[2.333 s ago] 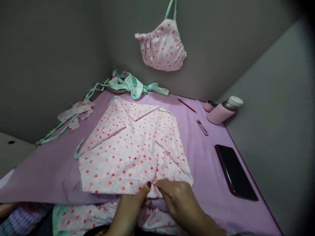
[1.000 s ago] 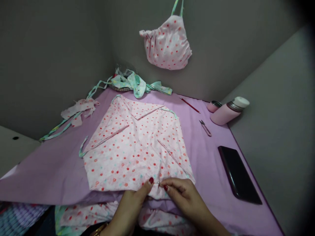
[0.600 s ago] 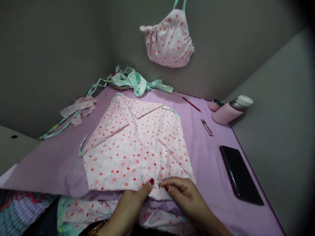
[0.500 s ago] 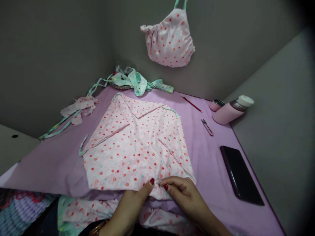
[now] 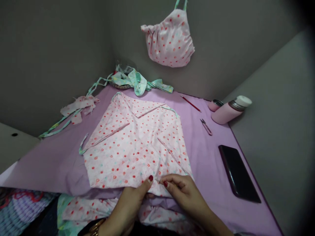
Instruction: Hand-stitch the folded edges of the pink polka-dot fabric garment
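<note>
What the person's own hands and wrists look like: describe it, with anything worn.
The bare left hand and the bare right hand both show glossy dark red thumbnail polish. A gold-coloured metallic band, bracelet or watch strap, circles the left wrist; black cloth beside it may be a sleeve. The visible right forearm shows no sleeve or jewellery.

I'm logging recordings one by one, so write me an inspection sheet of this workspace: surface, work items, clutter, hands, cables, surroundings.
Surface: purple cloth, wrinkled.
Work items: dotted pink fabric, spread on the cloth.
Clutter: pencil, snips, bottle, cup, black phone at right; pink scraps at left; green strips at back.
Hands: left hand grips the fabric's near edge; right hand pinches there, what it holds too small to tell.
Cables: nothing seen.
Surroundings: grey walls; dotted piece hanging by green straps.
</note>
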The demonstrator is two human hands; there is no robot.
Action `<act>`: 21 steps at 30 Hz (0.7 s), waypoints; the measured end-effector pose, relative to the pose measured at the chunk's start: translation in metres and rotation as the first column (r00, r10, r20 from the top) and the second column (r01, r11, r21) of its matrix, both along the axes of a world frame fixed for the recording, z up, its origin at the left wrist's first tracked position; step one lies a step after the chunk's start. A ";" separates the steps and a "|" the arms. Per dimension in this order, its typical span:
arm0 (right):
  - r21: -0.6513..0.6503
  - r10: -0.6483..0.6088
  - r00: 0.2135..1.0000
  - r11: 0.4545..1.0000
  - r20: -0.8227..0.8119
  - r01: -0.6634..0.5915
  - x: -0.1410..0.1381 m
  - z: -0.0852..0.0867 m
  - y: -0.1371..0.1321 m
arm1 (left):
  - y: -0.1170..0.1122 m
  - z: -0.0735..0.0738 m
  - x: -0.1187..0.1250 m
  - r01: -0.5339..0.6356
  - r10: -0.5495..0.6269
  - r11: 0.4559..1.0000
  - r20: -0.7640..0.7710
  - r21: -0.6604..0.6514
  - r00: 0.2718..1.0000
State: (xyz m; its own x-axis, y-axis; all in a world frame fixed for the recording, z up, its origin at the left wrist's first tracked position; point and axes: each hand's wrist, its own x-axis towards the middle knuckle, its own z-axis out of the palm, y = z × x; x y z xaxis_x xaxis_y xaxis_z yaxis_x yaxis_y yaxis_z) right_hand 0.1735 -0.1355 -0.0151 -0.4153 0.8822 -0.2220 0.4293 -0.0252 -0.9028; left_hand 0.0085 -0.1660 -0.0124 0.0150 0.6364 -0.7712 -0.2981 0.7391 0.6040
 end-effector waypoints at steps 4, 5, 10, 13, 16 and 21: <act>0.010 0.004 0.999 1.000 0.047 -0.005 0.003 0.003 0.001 | 0.000 0.001 -0.001 -0.008 0.007 1.000 0.048 0.017 0.999; 0.013 0.006 0.998 1.000 0.058 -0.007 0.004 0.004 0.000 | 0.001 0.002 -0.001 -0.006 0.005 1.000 0.056 0.016 0.998; 0.024 0.000 0.997 1.000 0.072 -0.002 0.008 0.008 -0.001 | 0.003 0.004 -0.001 -0.032 0.033 0.999 0.077 -0.018 0.996; 0.041 0.004 0.997 0.999 0.075 -0.007 0.008 0.009 -0.002 | 0.002 0.003 -0.001 -0.037 0.037 0.999 0.057 -0.010 0.998; 0.042 0.029 0.997 0.999 0.071 -0.032 0.005 0.008 -0.001 | 0.001 0.001 -0.002 -0.025 0.024 1.000 0.046 0.015 0.999; 0.048 0.038 0.996 0.998 0.075 -0.042 0.002 0.007 0.001 | 0.002 0.004 -0.004 0.036 -0.037 0.999 -0.042 -0.036 0.998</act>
